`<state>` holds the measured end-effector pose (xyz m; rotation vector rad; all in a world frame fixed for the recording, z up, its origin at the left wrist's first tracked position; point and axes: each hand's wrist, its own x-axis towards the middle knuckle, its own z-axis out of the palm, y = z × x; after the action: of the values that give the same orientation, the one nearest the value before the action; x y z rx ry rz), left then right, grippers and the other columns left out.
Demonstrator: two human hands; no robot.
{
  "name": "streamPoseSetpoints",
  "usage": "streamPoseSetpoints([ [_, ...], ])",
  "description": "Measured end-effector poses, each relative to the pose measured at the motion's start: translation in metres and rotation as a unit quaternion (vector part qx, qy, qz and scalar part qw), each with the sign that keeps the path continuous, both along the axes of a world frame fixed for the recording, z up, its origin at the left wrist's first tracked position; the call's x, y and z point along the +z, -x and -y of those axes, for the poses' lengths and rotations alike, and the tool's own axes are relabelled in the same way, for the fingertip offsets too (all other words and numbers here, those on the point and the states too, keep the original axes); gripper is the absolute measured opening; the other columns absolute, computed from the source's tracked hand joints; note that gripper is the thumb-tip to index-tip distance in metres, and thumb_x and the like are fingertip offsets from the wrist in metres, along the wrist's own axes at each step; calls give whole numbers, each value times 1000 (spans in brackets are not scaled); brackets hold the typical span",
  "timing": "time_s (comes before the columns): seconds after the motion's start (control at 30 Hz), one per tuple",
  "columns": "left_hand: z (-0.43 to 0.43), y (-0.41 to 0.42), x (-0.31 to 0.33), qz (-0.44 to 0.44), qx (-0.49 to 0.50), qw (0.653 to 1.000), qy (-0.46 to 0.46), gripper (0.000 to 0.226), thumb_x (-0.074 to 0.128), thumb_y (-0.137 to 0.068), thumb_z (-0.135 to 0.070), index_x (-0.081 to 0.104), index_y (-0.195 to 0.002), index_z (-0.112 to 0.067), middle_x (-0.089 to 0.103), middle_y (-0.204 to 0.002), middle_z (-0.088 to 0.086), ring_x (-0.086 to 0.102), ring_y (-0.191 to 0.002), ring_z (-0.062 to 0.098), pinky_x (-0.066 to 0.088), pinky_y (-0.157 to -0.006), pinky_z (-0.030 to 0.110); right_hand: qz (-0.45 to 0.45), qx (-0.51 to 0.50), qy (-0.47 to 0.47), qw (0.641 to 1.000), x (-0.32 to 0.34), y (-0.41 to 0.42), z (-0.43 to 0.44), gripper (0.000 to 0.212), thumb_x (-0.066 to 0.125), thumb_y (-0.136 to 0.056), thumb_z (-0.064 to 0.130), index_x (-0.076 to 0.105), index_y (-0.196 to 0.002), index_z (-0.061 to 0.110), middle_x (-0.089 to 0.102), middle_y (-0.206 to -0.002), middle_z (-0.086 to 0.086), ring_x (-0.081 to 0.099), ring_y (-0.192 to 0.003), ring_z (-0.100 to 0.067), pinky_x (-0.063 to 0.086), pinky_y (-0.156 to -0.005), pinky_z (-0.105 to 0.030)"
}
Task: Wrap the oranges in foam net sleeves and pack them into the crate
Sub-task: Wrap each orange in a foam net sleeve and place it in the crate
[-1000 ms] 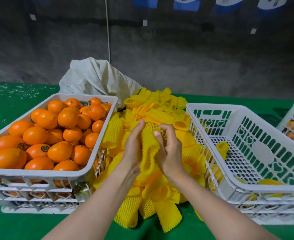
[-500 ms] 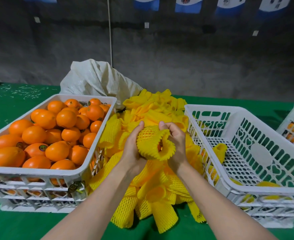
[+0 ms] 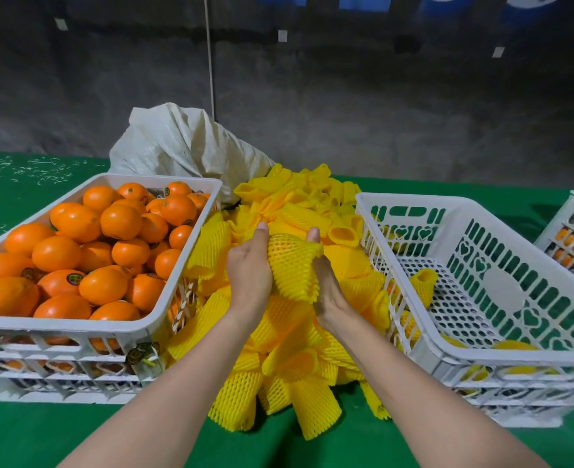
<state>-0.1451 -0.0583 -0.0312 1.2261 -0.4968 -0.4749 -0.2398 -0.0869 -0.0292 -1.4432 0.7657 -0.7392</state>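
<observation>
Left hand [image 3: 249,268] and right hand [image 3: 326,282] clasp a foam net sleeve [image 3: 292,268] between them, orange [image 3: 280,244] probably inside; crate [image 3: 464,206] beside the right hand.

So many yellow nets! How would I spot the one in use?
Between the orange crate and the near-empty crate lies a heap of yellow sleeves. Over its middle, the left hand and right hand grip one sleeve, bulging and rounded; the others lie loose.
</observation>
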Motion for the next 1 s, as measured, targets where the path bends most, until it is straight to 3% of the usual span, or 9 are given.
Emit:
streamPoseSetpoints([
  [0.13,-5,-5,-7,159,48,986,8,54,59,-94,-24,35,-49,-9,25,-50,6,23,-53,19,22,-52,45,40,-19,-103,994,2,-14,2,70,29,-88,61,51,-129,8,56,-127,-21,54,-115,-37,41,-102,-53],
  [0.3,0,-2,-9,-33,-20,998,45,44,58,-93,-23,47,-52,-12,42,-46,3,36,-50,14,36,-50,24,170,-46,-161,971,-12,-13,11,25,37,-98,34,60,-91,28,69,-75,8,65,-67,-6,53,-63,-23],
  [0.67,1,3,-2,-71,-96,992,39,52,56,-91,-29,48,-41,-18,48,-44,-1,44,-48,14,37,-52,27,217,-50,-179,958,-2,-11,6,28,36,-99,24,53,-76,21,57,-70,-3,53,-68,-15,43,-65,-28],
  [0.77,-1,0,0,-61,-125,990,-4,35,57,-92,-31,59,-63,-11,61,-60,3,55,-65,20,45,-61,31,194,-42,-134,971,-4,-4,8,36,41,-97,25,60,-67,26,61,-58,4,57,-60,-10,44,-62,-24],
  [0.83,-4,-3,3,-41,-166,983,-65,32,56,-91,-39,66,-87,-10,69,-88,7,62,-87,22,52,-77,35,164,-47,-83,982,-3,1,10,32,42,-97,27,46,-65,33,66,-68,-1,62,-71,-17,43,-64,-21],
  [0.87,-6,-5,4,-37,-195,975,-98,34,54,-91,-46,70,-92,-16,71,-98,3,65,-92,19,54,-83,37,140,-64,-49,987,-1,4,11,27,42,-97,27,45,-107,1,66,-95,-11,63,-90,-15,42,-68,-15],
  [0.9,-8,-7,6,-39,-236,963,-122,36,50,-91,-51,75,-86,-26,73,-96,-5,69,-86,13,56,-82,38,105,-80,0,991,-1,8,14,33,42,-97,28,63,-116,10,65,-111,12,56,-107,-7,39,-74,-9],
  [0.93,-11,-8,9,-46,-286,947,-136,40,46,-92,-56,76,-75,-35,74,-87,-13,70,-77,8,58,-75,37,71,-85,48,993,-2,10,18,43,42,-97,31,49,-134,9,48,-115,18,43,-119,-2,34,-82,-7],
  [1.0,-13,-8,14,-81,-352,920,-154,43,45,-89,-61,77,-72,-38,75,-84,-5,72,-71,17,59,-65,35,13,-77,128,989,-6,14,22,61,40,-93,39,30,-145,8,36,-147,-4,31,-133,-10,29,-95,-16],
])
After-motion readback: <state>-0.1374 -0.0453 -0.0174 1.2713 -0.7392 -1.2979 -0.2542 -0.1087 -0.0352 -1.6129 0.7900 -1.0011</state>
